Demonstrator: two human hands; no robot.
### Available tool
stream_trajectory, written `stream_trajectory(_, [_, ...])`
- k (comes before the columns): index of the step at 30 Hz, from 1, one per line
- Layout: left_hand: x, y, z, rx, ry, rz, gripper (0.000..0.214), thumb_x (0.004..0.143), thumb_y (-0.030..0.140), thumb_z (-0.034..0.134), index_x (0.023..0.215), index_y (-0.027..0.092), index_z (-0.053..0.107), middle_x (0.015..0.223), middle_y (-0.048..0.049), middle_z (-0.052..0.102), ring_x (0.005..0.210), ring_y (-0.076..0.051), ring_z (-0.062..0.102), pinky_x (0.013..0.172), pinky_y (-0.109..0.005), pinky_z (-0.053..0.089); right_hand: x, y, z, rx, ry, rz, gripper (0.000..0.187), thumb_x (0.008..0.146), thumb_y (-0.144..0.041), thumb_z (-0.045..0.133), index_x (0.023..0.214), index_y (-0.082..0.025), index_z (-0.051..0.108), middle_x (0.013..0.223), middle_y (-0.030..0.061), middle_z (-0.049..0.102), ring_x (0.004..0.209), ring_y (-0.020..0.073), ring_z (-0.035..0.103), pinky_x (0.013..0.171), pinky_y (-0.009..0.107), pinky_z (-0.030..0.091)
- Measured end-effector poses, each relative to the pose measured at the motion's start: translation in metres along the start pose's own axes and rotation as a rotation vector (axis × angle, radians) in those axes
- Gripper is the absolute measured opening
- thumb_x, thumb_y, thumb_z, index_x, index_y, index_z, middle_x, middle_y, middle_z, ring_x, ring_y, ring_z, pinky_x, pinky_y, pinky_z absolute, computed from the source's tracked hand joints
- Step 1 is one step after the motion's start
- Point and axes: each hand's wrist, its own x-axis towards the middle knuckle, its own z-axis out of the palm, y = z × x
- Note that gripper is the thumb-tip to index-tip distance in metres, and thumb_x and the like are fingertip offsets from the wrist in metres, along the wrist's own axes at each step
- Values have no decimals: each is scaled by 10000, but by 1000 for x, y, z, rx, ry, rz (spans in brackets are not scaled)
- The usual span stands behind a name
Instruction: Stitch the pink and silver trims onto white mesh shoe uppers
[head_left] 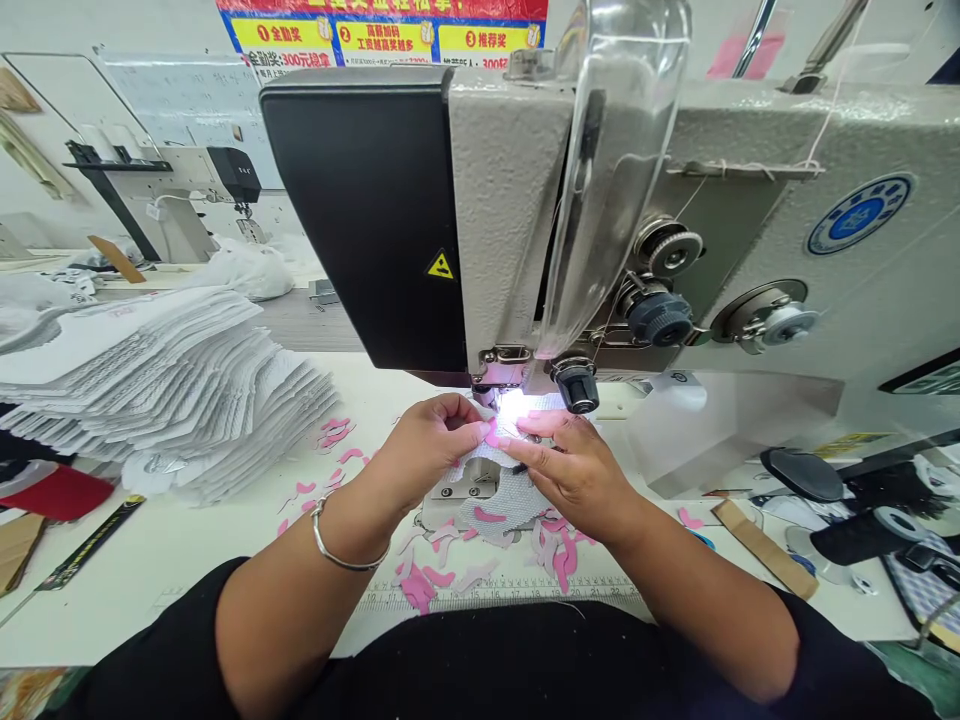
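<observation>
Under the head of a sewing machine, a white textured fabric piece lies on the machine bed, lit by a bright lamp. My left hand is closed, thumb and forefinger pinching the fabric beside a small pink piece. My right hand rests on the fabric from the other side, its fingers stretched out and apart. Glare and my fingers hide the needle and the spot being held. Loose pink strips are scattered in front of the bed.
A tall stack of white fabric pieces stands on the left. A ruler strip runs along the front edge. To the right are a brown cardboard strip and a black thread spool. Another sewing machine stands behind, left.
</observation>
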Motion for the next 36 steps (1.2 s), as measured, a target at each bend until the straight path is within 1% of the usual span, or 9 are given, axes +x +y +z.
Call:
stream_trajectory(7, [0, -1, 2, 15, 21, -10, 160, 758, 337, 684, 754, 193, 615, 622, 31, 531, 522, -92, 446, 476, -224, 350, 2, 0, 2, 12, -11, 38, 389, 885, -69, 579, 1188, -292, 674, 1130, 57, 655, 1058, 209, 606, 914, 402, 522])
stream_trajectory(10, [1, 0, 4, -27, 41, -14, 160, 733, 313, 715, 767, 191, 617, 665, 24, 553, 551, -90, 460, 491, -220, 359, 7, 2, -3, 64, -64, 77, 351, 899, -86, 555, 1129, -302, 708, 1094, 53, 669, 1063, 219, 611, 921, 423, 518])
stream_trajectory(12, [3, 3, 6, -92, 57, -48, 195, 706, 288, 744, 828, 196, 623, 721, 19, 581, 576, -90, 488, 495, -215, 369, 12, 5, -9, 113, -113, 108, 339, 907, -101, 540, 1099, -312, 723, 1059, 51, 672, 1063, 227, 610, 934, 447, 510])
stream_trajectory(15, [5, 8, 8, -194, 21, -126, 273, 690, 273, 768, 915, 190, 636, 740, 6, 605, 562, -92, 513, 459, -208, 362, 18, 11, -15, 169, -197, 176, 357, 905, -110, 533, 1107, -334, 723, 1041, 50, 662, 1059, 234, 607, 937, 458, 505])
stream_trajectory(17, [8, 9, 8, -255, -29, -159, 254, 693, 263, 770, 898, 177, 649, 717, -6, 613, 546, -99, 529, 441, -209, 361, 21, 14, -17, 194, -247, 220, 386, 890, -93, 531, 1116, -344, 718, 1040, 44, 657, 1055, 233, 608, 919, 443, 512])
stream_trajectory(19, [10, 7, 8, -330, -54, -164, 210, 686, 232, 770, 851, 171, 656, 715, -18, 626, 568, -114, 564, 461, -215, 396, 23, 16, -18, 209, -276, 243, 414, 874, -71, 525, 1105, -354, 721, 1019, 32, 658, 1041, 230, 611, 903, 429, 515])
stream_trajectory(25, [15, 1, 11, -497, -48, -169, 171, 654, 159, 780, 778, 173, 664, 700, -14, 638, 621, -133, 615, 552, -234, 486, 28, 19, -19, 230, -283, 260, 404, 867, -66, 533, 1067, -352, 737, 955, 15, 674, 1004, 216, 629, 925, 419, 495])
stream_trajectory(32, [18, -6, 7, -564, -124, -164, 178, 678, 172, 803, 815, 177, 690, 743, -24, 676, 650, -145, 648, 595, -252, 523, 30, 22, -17, 279, -266, 287, 392, 847, -66, 550, 1044, -346, 742, 932, 2, 696, 998, 205, 649, 935, 416, 483])
stream_trajectory(36, [18, -5, 7, -587, -199, -137, 181, 700, 165, 800, 858, 183, 714, 808, -42, 708, 705, -155, 669, 639, -257, 538, 31, 23, -16, 300, -258, 305, 372, 842, -70, 545, 1010, -338, 741, 925, -6, 700, 991, 199, 656, 928, 409, 486])
